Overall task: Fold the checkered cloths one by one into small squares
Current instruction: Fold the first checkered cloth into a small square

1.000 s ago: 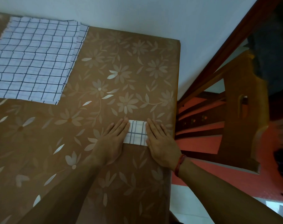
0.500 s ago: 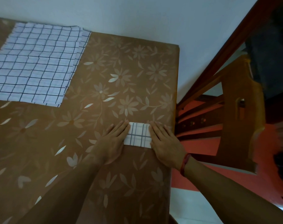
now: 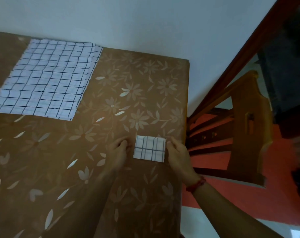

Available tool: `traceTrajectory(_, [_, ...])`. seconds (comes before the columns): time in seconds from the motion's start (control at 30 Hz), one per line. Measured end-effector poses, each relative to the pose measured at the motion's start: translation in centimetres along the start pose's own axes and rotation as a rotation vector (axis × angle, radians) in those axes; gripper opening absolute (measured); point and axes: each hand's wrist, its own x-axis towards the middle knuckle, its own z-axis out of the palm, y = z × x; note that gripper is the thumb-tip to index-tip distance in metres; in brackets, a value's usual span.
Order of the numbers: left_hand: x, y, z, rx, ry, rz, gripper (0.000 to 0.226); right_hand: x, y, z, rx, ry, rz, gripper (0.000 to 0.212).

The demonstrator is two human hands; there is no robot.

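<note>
Folded cloth [image 3: 149, 146]: lying between both hands. Left hand [image 3: 119, 149] curling empty just beside it; right hand [image 3: 177, 153], nearer, touching its right edge, pinch unclear.

The folded cloth [image 3: 149, 147] is white with dark blue check lines, the same as the stack of cloths [image 3: 46, 83]. The counter [image 3: 60, 169] is brown with pale flowers and leaves. The floor [image 3: 283, 194] is orange-red, the chair [image 3: 245, 134] brown.
</note>
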Motion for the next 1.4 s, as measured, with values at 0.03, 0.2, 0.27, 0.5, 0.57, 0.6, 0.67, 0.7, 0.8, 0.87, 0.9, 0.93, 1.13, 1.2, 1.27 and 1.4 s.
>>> traceTrajectory(0.03, [-0.1,-0.2,0.3,-0.037,-0.006,-0.038,0.024,-0.4,0.0,0.1,0.074,-0.006,0.062,0.028])
traceTrajectory(0.2, [-1.0,-0.3,1.4,-0.03,-0.028,-0.035,0.03,-0.6,0.3,1.3,0.223,-0.008,0.242,0.032])
traceTrajectory(0.27, [-1.2,-0.3,1.4,0.008,-0.021,-0.014,0.034,-0.6,0.2,1.4,0.249,-0.004,0.266,0.032])
traceTrajectory(0.5, [-1.7,-0.5,1.2,-0.049,-0.023,-0.035,0.033,0.3,0.2,1.2,0.289,0.022,0.327,0.027])
traceTrajectory(0.57, [-1.8,-0.4,1.1,-0.06,-0.019,-0.041,0.032,0.0,0.1,1.2,0.305,0.016,0.347,0.026])
traceTrajectory(0.6, [-1.7,-0.4,1.1,-0.063,-0.015,-0.043,0.032,-0.2,0.1,1.3,0.316,0.013,0.361,0.028])
traceTrajectory(0.67, [-1.6,-0.2,1.0,-0.067,-0.009,-0.043,0.031,-0.6,0.0,1.4,0.345,0.008,0.379,0.031])
traceTrajectory(0.7, [-1.6,-0.2,1.0,-0.07,-0.012,-0.041,0.031,-0.6,0.1,1.5,0.351,0.007,0.381,0.03])
traceTrajectory(0.8, [-1.7,-0.1,1.1,-0.07,-0.026,-0.04,0.032,-0.7,0.2,1.3,0.353,0.018,0.382,0.028])
traceTrajectory(0.87, [-1.7,-0.3,1.1,-0.069,-0.028,-0.036,0.032,-0.7,0.3,1.3,0.341,0.022,0.385,0.028])
traceTrajectory(0.9, [-1.7,-0.4,1.1,-0.066,-0.025,-0.036,0.03,-0.7,0.4,1.3,0.336,0.024,0.386,0.028])
traceTrajectory(0.93, [-1.7,-0.4,1.2,-0.062,-0.02,-0.039,0.029,-0.8,0.3,1.2,0.333,0.023,0.388,0.028])
traceTrajectory(1.13, [-1.5,-0.7,0.8,-0.025,-0.017,-0.047,0.028,-1.2,0.0,0.8,0.309,-0.004,0.353,0.028])
traceTrajectory(1.2, [-1.6,-0.8,0.3,0.054,0.001,-0.043,0.021,-1.5,-0.6,0.3,0.276,-0.008,0.271,0.027])
traceTrajectory(1.27, [-2.5,-0.1,-0.6,0.184,0.006,0.018,0.021,-1.9,-1.4,-0.1,0.189,-0.027,0.16,0.02])
traceTrajectory(1.4, [-5.2,1.8,-2.4,0.341,-0.02,0.229,0.034,-1.9,-2.3,0.1,-0.029,-0.104,-0.013,0.026])
